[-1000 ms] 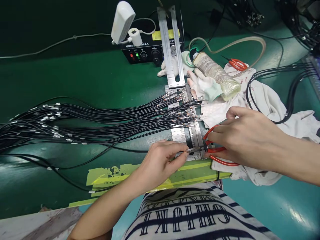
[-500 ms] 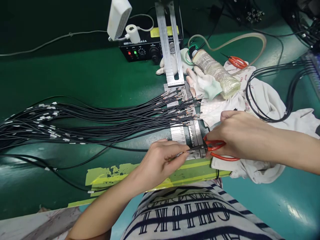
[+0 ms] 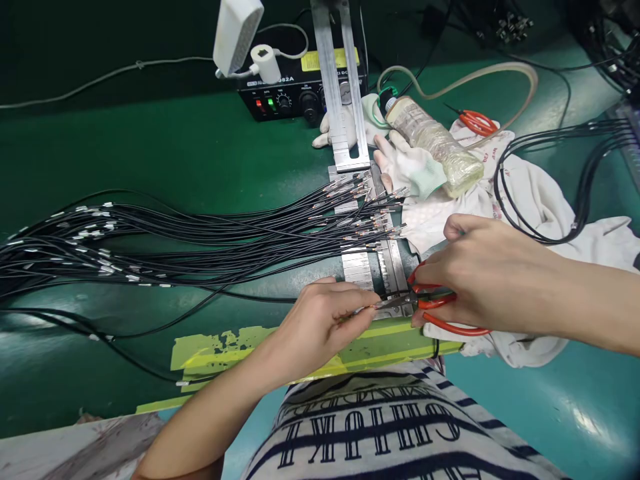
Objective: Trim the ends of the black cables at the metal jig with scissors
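Note:
My left hand point(image 3: 320, 320) is closed in a pinch on the end of a thin black cable point(image 3: 265, 298), which runs in from the left. My right hand point(image 3: 480, 273) grips a pair of red-handled scissors point(image 3: 443, 303). Their dark blades point left, with the tips right at my left fingertips and the cable end. The blades look slightly parted. Beyond my hands lies a bundle of black cables point(image 3: 225, 230), their stripped ends resting across a flat metal strip point(image 3: 357, 267) and a metal bar point(image 3: 393, 263).
At the back stands a black control box point(image 3: 295, 100) behind a slotted metal bracket point(image 3: 340, 120). White gloves point(image 3: 413, 167), a wrapped bottle point(image 3: 435, 143), another red-handled pair of scissors point(image 3: 477, 123) and white cloth point(image 3: 535, 193) lie right. Coiled cables point(image 3: 565, 237) rest on the cloth.
The scissors' handles have spread wider and their blades have parted a little in my right hand. My left hand stays in place on the cable.

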The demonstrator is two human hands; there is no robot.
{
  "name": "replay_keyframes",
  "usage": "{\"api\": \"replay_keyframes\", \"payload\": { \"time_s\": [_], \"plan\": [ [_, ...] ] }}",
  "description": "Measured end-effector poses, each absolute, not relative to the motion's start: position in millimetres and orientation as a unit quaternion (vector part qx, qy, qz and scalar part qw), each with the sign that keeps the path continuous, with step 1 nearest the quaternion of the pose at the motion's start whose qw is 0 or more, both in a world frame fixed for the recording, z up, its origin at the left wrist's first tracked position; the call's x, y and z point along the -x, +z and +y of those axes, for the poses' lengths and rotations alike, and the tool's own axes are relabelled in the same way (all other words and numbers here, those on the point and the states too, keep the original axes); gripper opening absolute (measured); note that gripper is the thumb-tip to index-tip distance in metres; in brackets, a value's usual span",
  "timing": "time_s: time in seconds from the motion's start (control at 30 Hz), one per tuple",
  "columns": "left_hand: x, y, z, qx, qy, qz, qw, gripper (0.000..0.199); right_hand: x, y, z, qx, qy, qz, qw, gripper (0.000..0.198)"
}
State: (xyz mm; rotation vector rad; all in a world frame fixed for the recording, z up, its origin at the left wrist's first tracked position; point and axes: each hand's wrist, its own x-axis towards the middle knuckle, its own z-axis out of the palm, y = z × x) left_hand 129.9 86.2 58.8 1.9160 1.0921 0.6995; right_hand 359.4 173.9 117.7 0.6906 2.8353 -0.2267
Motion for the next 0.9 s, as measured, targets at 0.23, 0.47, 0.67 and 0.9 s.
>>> {"api": "replay_keyframes", "payload": {
  "time_s": [0.23, 0.47, 0.67, 0.9],
  "plan": [
    [-131.5, 54.9, 86.2, -0.753, 0.293, 0.419, 0.413, 0.013, -362.8, 111.2, 173.8, -0.230, -0.081, 0.966, 0.088, 0.029],
    [-131.9, 59.0, 89.5, -0.749, 0.287, 0.418, 0.426, 0.014, -366.5, 102.8, 179.9, -0.280, -0.251, 0.919, 0.122, 0.045],
    [-138.0, 64.8, 83.0, -0.813, 0.125, 0.427, 0.375, 0.017, -390.5, 92.7, 191.2, -0.294, -0.402, 0.864, 0.076, 0.052],
    [-135.9, 64.7, 73.1, -0.767, 0.070, 0.462, 0.439, 0.014, -413.0, 66.4, 188.7, -0.339, -0.392, 0.854, 0.044, 0.053]
  ]
}}
